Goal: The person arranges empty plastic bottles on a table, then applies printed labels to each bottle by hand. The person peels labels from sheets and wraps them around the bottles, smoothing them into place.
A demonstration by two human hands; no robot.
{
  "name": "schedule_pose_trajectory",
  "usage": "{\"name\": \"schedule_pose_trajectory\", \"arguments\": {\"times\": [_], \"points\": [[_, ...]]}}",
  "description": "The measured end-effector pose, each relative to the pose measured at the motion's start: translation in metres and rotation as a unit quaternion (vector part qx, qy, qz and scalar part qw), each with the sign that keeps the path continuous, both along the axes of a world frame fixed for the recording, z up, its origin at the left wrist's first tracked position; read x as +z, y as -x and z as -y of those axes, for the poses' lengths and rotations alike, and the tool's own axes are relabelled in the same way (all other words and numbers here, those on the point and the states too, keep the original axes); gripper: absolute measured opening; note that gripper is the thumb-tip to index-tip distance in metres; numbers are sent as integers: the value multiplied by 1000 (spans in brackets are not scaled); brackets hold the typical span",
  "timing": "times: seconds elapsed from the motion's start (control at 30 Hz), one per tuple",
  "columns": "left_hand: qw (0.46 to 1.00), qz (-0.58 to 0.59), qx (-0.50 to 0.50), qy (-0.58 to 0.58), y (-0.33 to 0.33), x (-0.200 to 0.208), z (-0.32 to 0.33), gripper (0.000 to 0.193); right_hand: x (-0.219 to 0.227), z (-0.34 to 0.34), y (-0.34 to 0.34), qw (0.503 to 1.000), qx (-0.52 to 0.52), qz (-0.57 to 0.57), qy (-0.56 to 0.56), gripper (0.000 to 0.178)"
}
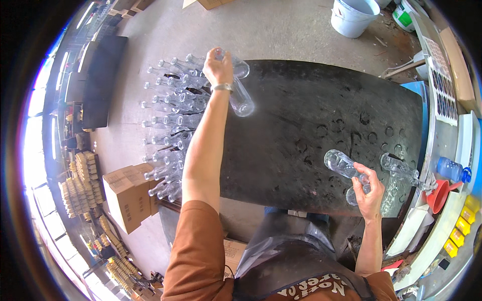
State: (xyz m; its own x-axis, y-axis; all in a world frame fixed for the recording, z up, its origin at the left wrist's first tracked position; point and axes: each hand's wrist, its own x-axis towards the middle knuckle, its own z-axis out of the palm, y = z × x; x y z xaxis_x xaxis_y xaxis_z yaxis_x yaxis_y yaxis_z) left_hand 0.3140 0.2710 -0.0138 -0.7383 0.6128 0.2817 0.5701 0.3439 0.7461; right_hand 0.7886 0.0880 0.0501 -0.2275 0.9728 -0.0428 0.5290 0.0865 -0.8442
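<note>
At the far left end of the black table [281, 135], my left hand [219, 69] is closed around the neck end of a clear glass bottle [242, 101]. Another clear bottle [240, 69] lies right beside those fingers; whether they touch it too I cannot tell. Many similar bottles [185, 120] stand in rows under and left of my left forearm. Over the table's near right part, my right hand [369, 196] grips a tilted clear bottle [340, 163] by its narrow end. A second bottle [351, 195] shows partly behind the right fingers. Beyond that hand is a further bottle [396, 166].
A metal ledge runs along the right, with a red funnel [438, 196], a blue-capped clear bottle [452, 169] and yellow packs [458, 236]. A white bucket [354, 19] stands on the floor beyond the table. Cardboard boxes [128, 195] sit at the left.
</note>
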Motion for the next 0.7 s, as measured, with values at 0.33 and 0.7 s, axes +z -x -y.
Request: {"name": "schedule_pose_trajectory", "arguments": {"times": [0.33,0.7], "points": [[998,53,44,10,79,-62,-39,32,-9,-32,63,999,9,27,40,28],[996,76,46,-11,77,-47,-36,35,-14,-68,110,999,44,11,1,29]]}}
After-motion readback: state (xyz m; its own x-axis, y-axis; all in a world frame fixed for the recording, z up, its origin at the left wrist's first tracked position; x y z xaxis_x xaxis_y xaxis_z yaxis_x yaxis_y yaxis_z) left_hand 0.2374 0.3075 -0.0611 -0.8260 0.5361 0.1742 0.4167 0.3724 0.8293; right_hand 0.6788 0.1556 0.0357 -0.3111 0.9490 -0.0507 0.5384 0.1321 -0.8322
